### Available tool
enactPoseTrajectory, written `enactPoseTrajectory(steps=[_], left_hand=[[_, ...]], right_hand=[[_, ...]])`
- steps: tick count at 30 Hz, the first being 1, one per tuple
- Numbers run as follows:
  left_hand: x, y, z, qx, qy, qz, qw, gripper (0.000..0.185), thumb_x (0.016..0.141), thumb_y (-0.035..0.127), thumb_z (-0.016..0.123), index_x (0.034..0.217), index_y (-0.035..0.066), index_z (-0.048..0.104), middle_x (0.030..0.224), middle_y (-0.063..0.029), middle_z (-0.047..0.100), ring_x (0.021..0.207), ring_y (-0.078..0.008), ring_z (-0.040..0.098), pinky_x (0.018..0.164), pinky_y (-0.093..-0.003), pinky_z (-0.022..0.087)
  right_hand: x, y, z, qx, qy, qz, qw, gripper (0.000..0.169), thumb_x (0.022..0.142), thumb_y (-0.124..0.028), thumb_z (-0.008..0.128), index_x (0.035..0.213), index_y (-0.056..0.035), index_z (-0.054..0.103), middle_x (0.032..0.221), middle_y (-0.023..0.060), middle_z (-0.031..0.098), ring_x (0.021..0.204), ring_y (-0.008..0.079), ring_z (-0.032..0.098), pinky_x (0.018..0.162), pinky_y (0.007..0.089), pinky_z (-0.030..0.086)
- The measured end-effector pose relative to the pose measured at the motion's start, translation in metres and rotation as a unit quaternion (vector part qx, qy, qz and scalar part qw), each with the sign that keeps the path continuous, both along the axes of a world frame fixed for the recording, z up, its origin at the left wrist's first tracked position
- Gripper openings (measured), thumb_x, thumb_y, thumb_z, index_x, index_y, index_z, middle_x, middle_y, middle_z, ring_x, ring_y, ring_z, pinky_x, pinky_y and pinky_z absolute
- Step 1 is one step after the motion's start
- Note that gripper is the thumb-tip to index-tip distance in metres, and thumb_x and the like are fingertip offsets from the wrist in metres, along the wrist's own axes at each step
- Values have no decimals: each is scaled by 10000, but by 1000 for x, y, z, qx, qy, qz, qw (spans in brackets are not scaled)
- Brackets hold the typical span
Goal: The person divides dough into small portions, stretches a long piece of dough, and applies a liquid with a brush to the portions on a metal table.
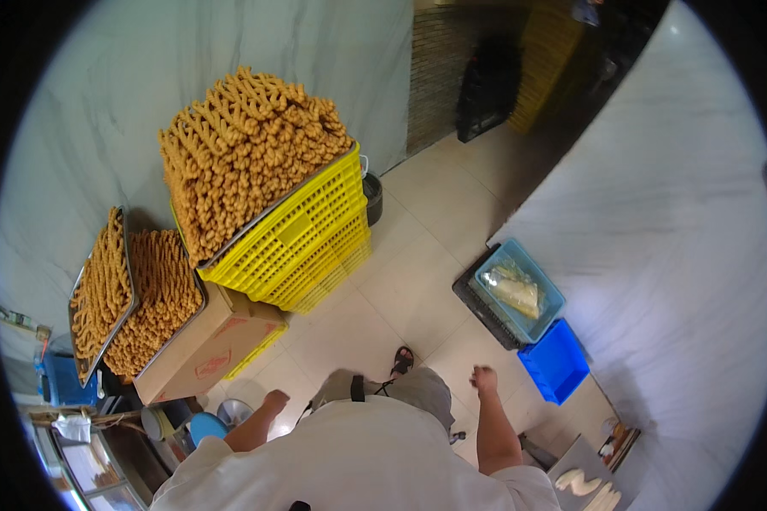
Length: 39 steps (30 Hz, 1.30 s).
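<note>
My left hand [276, 401] hangs beside my left hip, its fingers curled; whether anything is inside cannot be told. Out to the right of my shorts is my right hand [484, 378], loosely bent, with no object visible in it. Ahead to the left, a large heap of fried dough twists [255, 160] rests on a tray atop stacked yellow plastic crates [294, 230]. Lower at the left, more dough twists [160, 294] lie on a tray over a cardboard box [204, 345], and another loaded tray [105, 294] leans there at a tilt.
Tiled floor [415, 274] runs ahead between marbled walls. At the right stand a light-blue bin [553, 287] holding a plastic-wrapped item, a black crate [479, 306] and a blue bin [556, 364]. Pale dough pieces [578, 482] lie at lower right. A dark bucket [372, 199] stands behind the yellow crates.
</note>
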<state>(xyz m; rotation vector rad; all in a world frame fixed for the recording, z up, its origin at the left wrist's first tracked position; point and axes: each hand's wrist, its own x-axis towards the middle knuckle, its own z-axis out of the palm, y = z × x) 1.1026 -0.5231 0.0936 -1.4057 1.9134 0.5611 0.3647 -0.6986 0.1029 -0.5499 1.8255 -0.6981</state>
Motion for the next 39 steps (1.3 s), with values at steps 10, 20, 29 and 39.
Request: enactPoseTrajectory(steps=[10,20,29,39], left_hand=[[-75,-202,-16,48,83,198,976,278,951,191,660,1193,131,780,1212,-124,758,1167,-323,701,1018,-440,571],[-111,-441,66,-113,343,789,497,221,992,267,641,1058,78,734,964,-64,745,920,-197,685,816,-379,535],[-356,-462,42,-170,188,956,147,247,949,324,656,1096,130,698,985,-23,717,950,-160,676,802,-361,499],[-657,-670,133,-29,182,975,-122,231,981,241,679,1099,48,725,1052,-73,761,1005,-203,718,855,-371,546]], right_hand=[[169,-524,55,-148,-112,161,969,142,972,-193,714,951,-57,681,785,16,640,614,136,602,538,289,489],[310,-806,-28,-156,160,490,843,272,961,-278,691,1027,-16,719,801,146,730,685,243,729,637,416,576],[457,-974,-88,-173,181,728,638,406,885,-345,773,1150,-41,728,1103,254,765,1100,444,720,931,526,575],[545,-1047,-185,-91,270,800,528,767,853,-478,849,1362,13,551,1231,289,731,1151,452,714,990,527,579]])
